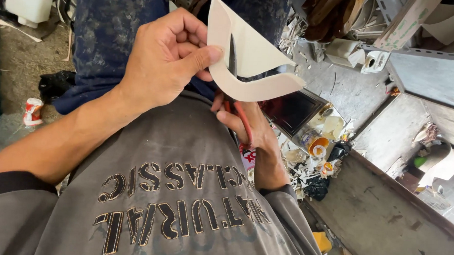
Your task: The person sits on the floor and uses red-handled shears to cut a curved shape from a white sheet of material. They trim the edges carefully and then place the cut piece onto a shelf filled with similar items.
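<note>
A grey shirt [174, 191] with dark lettering filled the near part of the view, and above it, farther off, lay the person's lap in dark blue mottled trousers [114, 33]. To the right ran a grey bench [385, 208] with a dark raised edge, its surface scuffed and stained. At its left end, just right of the person's wrist, sat a clutter of small pots and a round tin with an orange lid [318, 146], mixed with pale offcuts and a black bag. A dark framed panel [293, 110] stood just beyond that heap.

The left hand [164, 60] came in from the near left and was closed on a pale, stiff sheet [249, 63], thumb pressed flat on its near face and fingers curled behind. The sheet stood raised over the lap, roughly at the centre of the view, cut into a pointed shape with a curved strip sweeping right along its lower edge.

The right hand [247, 125] sat just beneath the sheet, wrapped around the red handles of scissors [233, 60], whose dark blades rose into a slit in the sheet. On the floor at far left stood a small red and white can [33, 111].
</note>
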